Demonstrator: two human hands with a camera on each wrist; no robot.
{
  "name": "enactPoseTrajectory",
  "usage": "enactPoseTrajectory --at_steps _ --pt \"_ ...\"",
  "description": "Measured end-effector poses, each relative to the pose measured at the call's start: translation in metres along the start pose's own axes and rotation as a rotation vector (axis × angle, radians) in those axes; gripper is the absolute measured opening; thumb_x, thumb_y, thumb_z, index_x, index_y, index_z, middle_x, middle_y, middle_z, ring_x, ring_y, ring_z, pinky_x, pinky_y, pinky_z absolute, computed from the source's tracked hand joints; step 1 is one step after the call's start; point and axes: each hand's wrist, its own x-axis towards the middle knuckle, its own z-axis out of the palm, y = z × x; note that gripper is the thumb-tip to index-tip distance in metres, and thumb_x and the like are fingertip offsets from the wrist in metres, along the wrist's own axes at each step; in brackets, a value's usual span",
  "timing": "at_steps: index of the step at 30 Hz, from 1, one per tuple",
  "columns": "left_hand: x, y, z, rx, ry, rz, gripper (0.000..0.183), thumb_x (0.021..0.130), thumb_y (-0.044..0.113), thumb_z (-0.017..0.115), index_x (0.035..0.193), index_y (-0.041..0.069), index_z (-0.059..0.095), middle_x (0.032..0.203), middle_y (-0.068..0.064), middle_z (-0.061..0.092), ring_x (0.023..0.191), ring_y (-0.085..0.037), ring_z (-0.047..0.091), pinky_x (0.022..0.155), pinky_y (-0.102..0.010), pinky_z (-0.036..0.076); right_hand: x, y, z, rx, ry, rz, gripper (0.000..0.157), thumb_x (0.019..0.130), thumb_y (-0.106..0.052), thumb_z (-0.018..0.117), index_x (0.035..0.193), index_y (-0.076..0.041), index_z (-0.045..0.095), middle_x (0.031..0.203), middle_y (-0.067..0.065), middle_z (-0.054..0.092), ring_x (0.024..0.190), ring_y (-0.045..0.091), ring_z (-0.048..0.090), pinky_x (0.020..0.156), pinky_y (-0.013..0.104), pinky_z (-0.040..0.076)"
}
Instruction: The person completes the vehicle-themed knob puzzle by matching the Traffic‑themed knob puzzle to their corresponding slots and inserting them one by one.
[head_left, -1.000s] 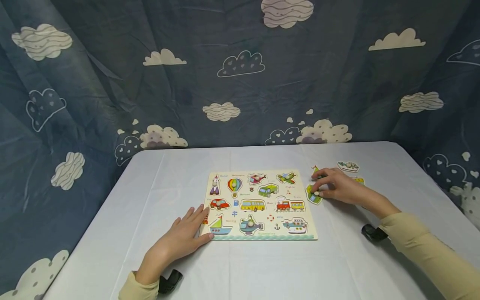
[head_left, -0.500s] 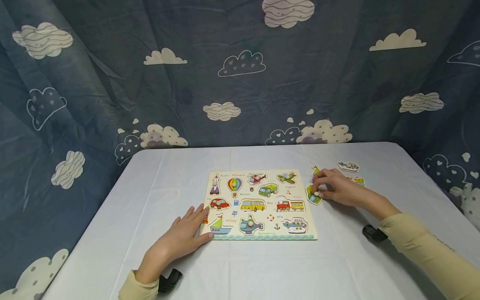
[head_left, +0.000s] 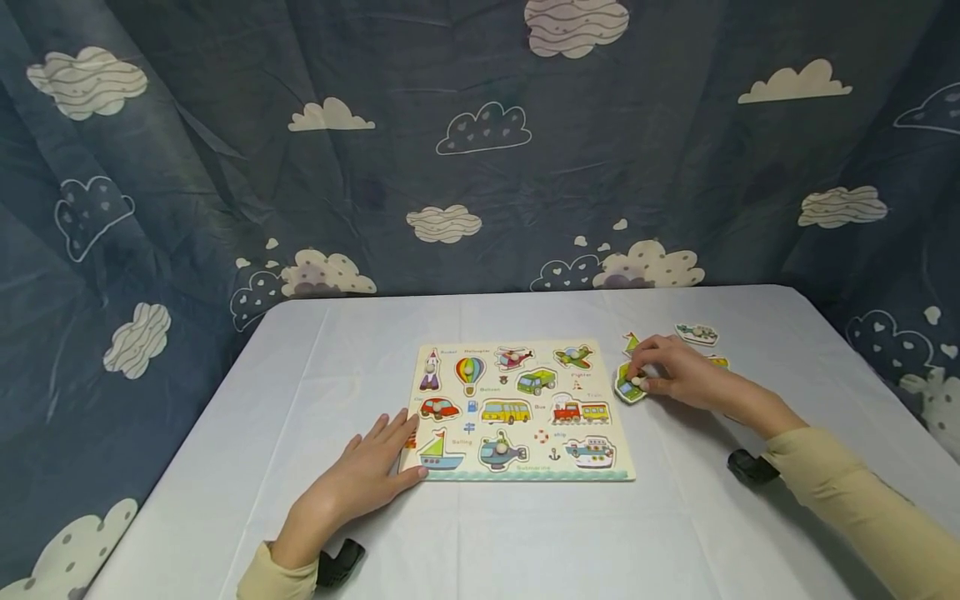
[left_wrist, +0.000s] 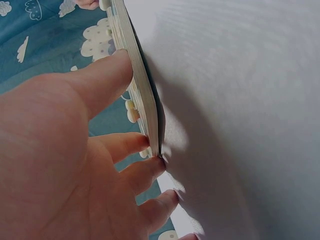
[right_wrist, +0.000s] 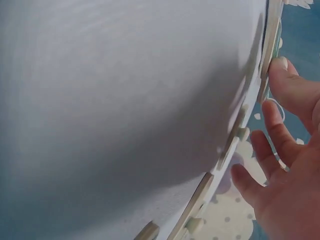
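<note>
- Dark blue-grey fabric backdrop with pale printed clouds [head_left: 637, 167]: hangs across the far side
- Broad table under a smooth white cloth [head_left: 525, 533]: supports all items below
- Cream rectangular wooden board with coloured vehicle pictures [head_left: 596, 377]: lies flat, teal strip toward the person
- Left hand [head_left: 363, 475]: fingers extended and spread along the board's left edge, thumb at its near corner; nothing gripped
- Right hand [head_left: 686, 375]: thumb and forefinger drawn nearly together, pinching the piece listed next
- Green flat wooden puzzle piece [head_left: 624, 389]: just beside the board's right edge; cannot tell whether it is off the cloth
- Neighbouring flat pieces: green-sailed boat [head_left: 632, 341] just beyond, grey-and-white ship shape [head_left: 697, 334] farther off, yellow piece [head_left: 718, 362] partly behind the right hand
- Small pale round knob [head_left: 637, 381]: pinch point on the green piece
- Handling, in this inspector's judgement: the pinch should sit square on the knob, and any lift be straight up and level, with the left hand steadying the board
- Edges and room: the board's right edge is the nearest catch point, the boat crowds the far side; the wider stretch of white cloth lies toward the person
</note>
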Motion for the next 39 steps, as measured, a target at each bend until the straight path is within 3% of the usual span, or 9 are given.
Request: enactPoseTrajectory --at_steps 13,27,39 --pt "0.001 -0.002 0.001 0.006 0.010 0.006 0.075 0.093 0.044 0.065 0.154 0.012 0.035 0.160 -0.009 0.026 0.147 -0.034 0.017 0.112 -0.065 0.015 0.015 -0.015 0.005 0.066 0.029 -0.136 0.022 0.085 -0.001 0.075 0.094 -0.020 0.071 0.115 0.008 0.059 0.112 0.034 0.045 0.094 0.054 0.032" --pt "0.002 -0.003 0.001 0.008 0.014 0.001 0.075 0.093 0.045 0.064 0.154 0.013 0.035 0.160 -0.008 0.026 0.147 -0.034 0.018 0.112 -0.064 0.015 0.031 -0.028 0.019 0.111 0.030 -0.108 0.020 0.085 -0.003 0.075 0.094 -0.021 0.070 0.120 0.009 0.057 0.118 0.036 0.043 0.102 0.059 0.028" --pt "0.002 -0.002 0.001 0.009 0.013 -0.001 0.075 0.093 0.046 0.064 0.154 0.012 0.035 0.160 -0.008 0.026 0.147 -0.034 0.018 0.112 -0.064 0.015 0.040 -0.042 0.022 0.104 0.033 -0.149 0.016 0.087 -0.006 0.076 0.094 -0.019 0.071 0.120 0.010 0.058 0.118 0.036 0.045 0.100 0.059 0.030"
